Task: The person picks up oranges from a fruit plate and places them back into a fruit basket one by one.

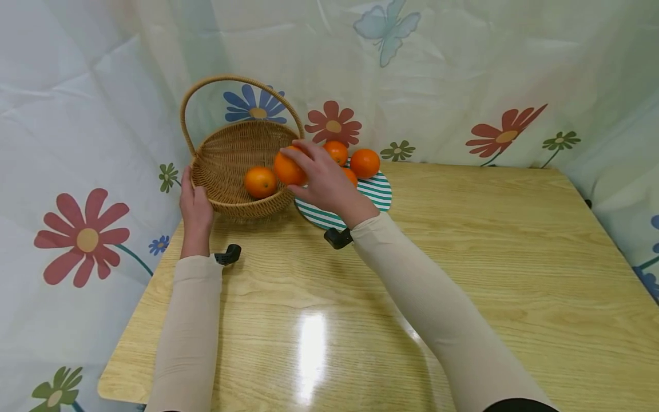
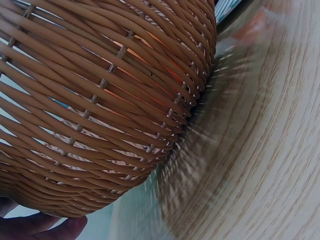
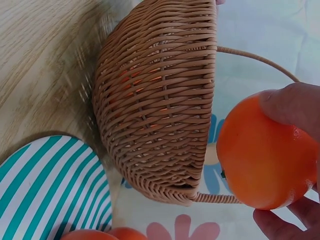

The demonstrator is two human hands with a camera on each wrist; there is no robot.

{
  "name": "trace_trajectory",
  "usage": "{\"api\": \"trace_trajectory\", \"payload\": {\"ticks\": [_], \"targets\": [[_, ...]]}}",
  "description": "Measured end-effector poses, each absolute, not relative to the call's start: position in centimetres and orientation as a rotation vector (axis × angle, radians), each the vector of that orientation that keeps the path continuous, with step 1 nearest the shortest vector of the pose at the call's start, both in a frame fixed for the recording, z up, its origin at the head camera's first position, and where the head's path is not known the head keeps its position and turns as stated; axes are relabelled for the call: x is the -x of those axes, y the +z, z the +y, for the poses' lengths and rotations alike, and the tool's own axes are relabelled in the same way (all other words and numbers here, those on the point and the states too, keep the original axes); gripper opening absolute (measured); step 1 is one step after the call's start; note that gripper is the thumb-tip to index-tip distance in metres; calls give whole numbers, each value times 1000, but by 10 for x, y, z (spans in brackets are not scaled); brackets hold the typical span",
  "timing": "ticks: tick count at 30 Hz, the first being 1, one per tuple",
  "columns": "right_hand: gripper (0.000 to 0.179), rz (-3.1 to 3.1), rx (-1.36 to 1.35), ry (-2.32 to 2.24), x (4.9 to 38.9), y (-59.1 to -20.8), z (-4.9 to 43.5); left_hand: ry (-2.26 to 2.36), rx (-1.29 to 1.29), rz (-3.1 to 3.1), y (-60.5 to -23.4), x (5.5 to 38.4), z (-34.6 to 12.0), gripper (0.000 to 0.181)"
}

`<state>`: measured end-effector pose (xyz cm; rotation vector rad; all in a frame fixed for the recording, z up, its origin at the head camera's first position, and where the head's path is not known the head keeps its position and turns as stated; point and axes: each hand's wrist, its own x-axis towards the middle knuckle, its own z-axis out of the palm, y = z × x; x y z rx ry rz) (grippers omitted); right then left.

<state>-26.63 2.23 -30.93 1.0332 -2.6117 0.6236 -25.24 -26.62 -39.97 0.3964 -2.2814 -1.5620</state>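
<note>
A wicker basket with a tall hoop handle stands at the back left of the table, one orange lying inside it. My left hand grips the basket's left rim; in the left wrist view its fingertips show under the woven wall. My right hand holds another orange at the basket's right rim, thumb and fingers around the fruit. The right wrist view shows this orange level with the basket's opening, beside the handle.
Right of the basket lies a round plate with green and white stripes. Several oranges sit on it, partly hidden behind my right hand. A flowered curtain hangs along the table's back and left edges. Wooden tabletop stretches to the right.
</note>
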Motion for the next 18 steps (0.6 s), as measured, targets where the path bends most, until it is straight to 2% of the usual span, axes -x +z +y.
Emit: {"api": "trace_trajectory", "payload": {"ticks": [18], "targets": [[63, -2620, -1021, 698, 275, -309, 5, -1545, -391, -2285, -402, 254, -267, 59]]}}
